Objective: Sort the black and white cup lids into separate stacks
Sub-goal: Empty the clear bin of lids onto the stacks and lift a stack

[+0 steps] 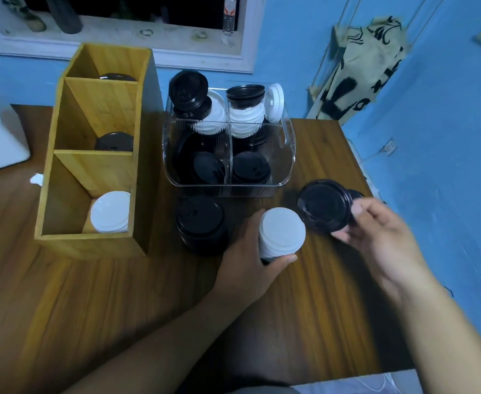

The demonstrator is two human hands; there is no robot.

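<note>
Left hand (250, 260) reaches in from below, fingers curled around a stack of white lids (281, 233) standing on the wood surface (120, 294). Right hand (381, 237), arm angled in from the right, pinches a tilted black lid (323, 204) by its rim. Black lid stack (201, 224) just left; clear bin (286, 155) behind holds mixed lids.

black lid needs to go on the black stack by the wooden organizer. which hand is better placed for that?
Right, probably. The right hand already holds the black lid, while the left hand is wrapped around the white stack. The black stack sits left of it, so the right must cross over.
</note>
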